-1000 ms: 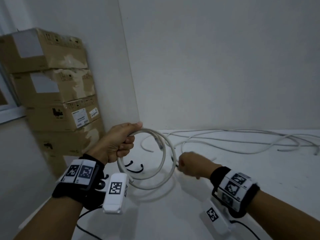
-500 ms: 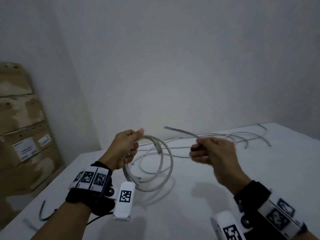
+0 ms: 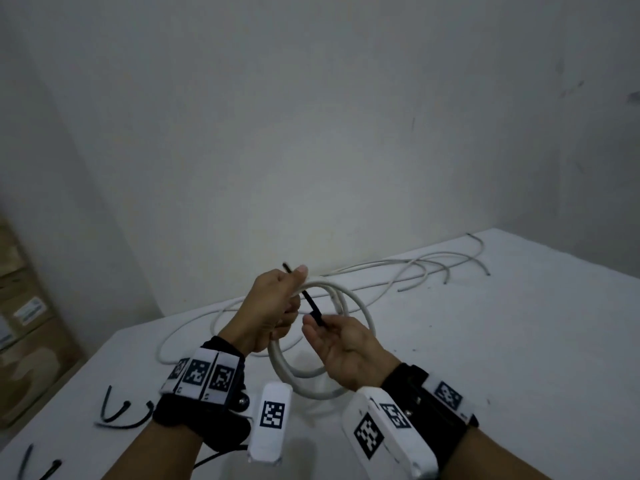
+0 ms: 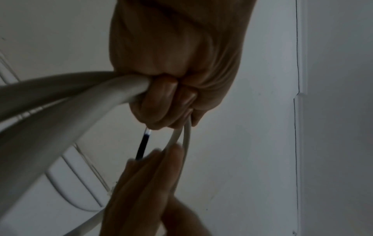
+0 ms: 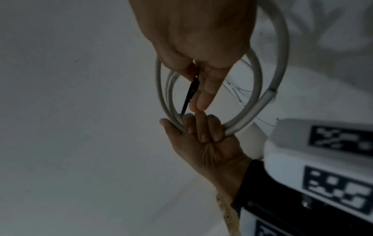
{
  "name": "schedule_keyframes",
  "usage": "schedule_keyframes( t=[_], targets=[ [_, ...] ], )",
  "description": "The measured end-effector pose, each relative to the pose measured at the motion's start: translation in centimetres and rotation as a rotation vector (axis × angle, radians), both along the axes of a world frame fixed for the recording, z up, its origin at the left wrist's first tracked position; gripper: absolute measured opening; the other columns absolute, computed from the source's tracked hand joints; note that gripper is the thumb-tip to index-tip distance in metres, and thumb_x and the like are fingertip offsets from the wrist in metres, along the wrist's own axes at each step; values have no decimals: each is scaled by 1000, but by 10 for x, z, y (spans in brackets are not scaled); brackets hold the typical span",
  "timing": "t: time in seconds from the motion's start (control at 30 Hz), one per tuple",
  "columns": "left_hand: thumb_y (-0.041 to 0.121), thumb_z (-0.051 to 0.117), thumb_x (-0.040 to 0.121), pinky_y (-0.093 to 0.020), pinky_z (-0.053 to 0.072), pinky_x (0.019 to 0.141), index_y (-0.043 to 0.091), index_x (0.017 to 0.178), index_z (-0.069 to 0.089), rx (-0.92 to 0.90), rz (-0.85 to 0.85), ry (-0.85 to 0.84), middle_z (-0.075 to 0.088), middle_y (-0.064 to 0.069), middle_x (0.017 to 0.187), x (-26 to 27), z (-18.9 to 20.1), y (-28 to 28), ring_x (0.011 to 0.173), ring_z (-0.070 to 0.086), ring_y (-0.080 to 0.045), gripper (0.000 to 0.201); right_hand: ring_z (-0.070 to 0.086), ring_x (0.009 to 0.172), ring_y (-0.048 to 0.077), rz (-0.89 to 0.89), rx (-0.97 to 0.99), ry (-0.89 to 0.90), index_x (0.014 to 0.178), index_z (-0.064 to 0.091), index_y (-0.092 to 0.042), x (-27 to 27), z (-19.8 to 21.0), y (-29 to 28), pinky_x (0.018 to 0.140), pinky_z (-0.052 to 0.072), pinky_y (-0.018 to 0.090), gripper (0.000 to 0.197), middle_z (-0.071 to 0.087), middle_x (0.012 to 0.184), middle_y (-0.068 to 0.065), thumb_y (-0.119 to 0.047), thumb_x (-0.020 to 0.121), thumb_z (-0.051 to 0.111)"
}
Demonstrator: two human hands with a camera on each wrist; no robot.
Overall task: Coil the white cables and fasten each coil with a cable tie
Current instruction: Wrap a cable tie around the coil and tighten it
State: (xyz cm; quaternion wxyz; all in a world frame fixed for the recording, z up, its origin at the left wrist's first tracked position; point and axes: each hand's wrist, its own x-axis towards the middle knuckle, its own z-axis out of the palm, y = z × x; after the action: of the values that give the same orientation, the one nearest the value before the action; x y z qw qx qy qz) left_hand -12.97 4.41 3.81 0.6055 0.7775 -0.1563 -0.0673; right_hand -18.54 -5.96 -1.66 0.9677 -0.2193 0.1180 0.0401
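Where half a second ago the hands were apart, right hand (image 3: 346, 344) now pinches black tie (image 3: 313, 308) against coil (image 3: 360, 306) gripped by left hand (image 3: 273, 306) above table (image 3: 485, 341), left wrist view alone showing curled fingers (image 4: 161, 102).

Loose white cables (image 3: 408, 271) sprawl across the far side of my white surface (image 3: 519, 341); black cable ties (image 3: 117, 415) lie near left.

Bare forearms wear black wrist straps (image 3: 204, 427) with white checker-marked bands and white camera pods (image 3: 272, 422), apparently cabled.
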Motion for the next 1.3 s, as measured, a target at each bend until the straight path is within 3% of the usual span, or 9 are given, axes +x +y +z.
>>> schedule_keyframes(
  t=[0.13, 0.27, 0.33, 0.63, 0.73, 0.9, 1.0, 1.2, 1.3],
  targets=[
    [37, 51, 98, -14, 18, 37, 15, 63, 39, 58, -18, -10, 30, -3, 51, 2, -11, -1, 35, 23, -12, 42, 55, 33, 10, -30, 56, -10, 71, 55, 1, 9, 13, 3, 38, 48, 16, 32, 57, 51, 9, 4, 96, 35],
    [34, 52, 97, -13, 19, 36, 15, 101, 55, 41, -9, 47, 32, 0, 49, 5, -14, 5, 33, 24, -10, 19, 45, 30, 5, -28, -19, 17, 73, 54, -3, 15, 13, 5, 34, 40, 13, 32, 50, 47, 1, 3, 94, 30],
    [30, 52, 98, -12, 17, 36, 19, 110, 62, 17, -11, 50, 30, 0, 48, 6, -14, 6, 33, 22, -9, 19, 44, 31, 6, -41, -100, 28, 73, 54, -2, 14, 9, 7, 33, 38, 14, 31, 50, 44, 0, 2, 94, 32],
    [27, 54, 97, -12, 18, 37, 9, 99, 59, -56, 58, 64, 31, 1, 47, 14, -22, 13, 33, 21, -10, 19, 49, 49, 12, -119, -331, -173, 81, 61, -4, -4, 8, 8, 45, 45, 20, 21, 56, 61, 7, -2, 96, 45],
    [27, 55, 96, -13, 19, 37, 9, 96, 59, -45, 74, 33, 35, -3, 51, 18, -24, 15, 34, 23, -12, 19, 62, 58, 15, -67, -436, -301, 93, 63, 0, -10, 9, 8, 55, 52, 21, 21, 63, 73, 10, -5, 98, 44],
    [28, 57, 95, -17, 18, 39, 8, 93, 58, -37, 56, -33, 43, -11, 54, 17, -28, 16, 36, 27, -14, 20, 69, 64, 22, -139, -802, -439, 92, 63, -2, -16, 14, 6, 59, 57, 26, 17, 68, 74, 12, -7, 98, 47],
    [29, 55, 96, -17, 17, 38, 8, 93, 56, -28, 38, -62, 38, -15, 66, 16, -28, 19, 40, 24, -15, 21, 67, 58, 20, -197, -966, -455, 89, 63, -6, -18, 16, 3, 51, 53, 24, 17, 67, 64, 4, -10, 97, 49],
    [26, 52, 98, -18, 14, 39, 9, 93, 59, -78, 1, -108, 30, -8, 54, 8, -26, 21, 37, 18, -12, 18, 58, 56, 5, -416, -1167, -516, 81, 67, -19, -19, 15, 4, 54, 43, 15, 14, 67, 63, -3, -18, 92, 59],
    [24, 53, 97, -17, 14, 38, 7, 94, 58, -64, -20, -181, 28, -5, 50, 1, -29, 21, 37, 17, -12, 18, 53, 59, 3, -520, -1161, -482, 82, 71, -16, -16, 16, 3, 58, 43, 16, 13, 67, 68, -2, -23, 89, 63]
  ],
)
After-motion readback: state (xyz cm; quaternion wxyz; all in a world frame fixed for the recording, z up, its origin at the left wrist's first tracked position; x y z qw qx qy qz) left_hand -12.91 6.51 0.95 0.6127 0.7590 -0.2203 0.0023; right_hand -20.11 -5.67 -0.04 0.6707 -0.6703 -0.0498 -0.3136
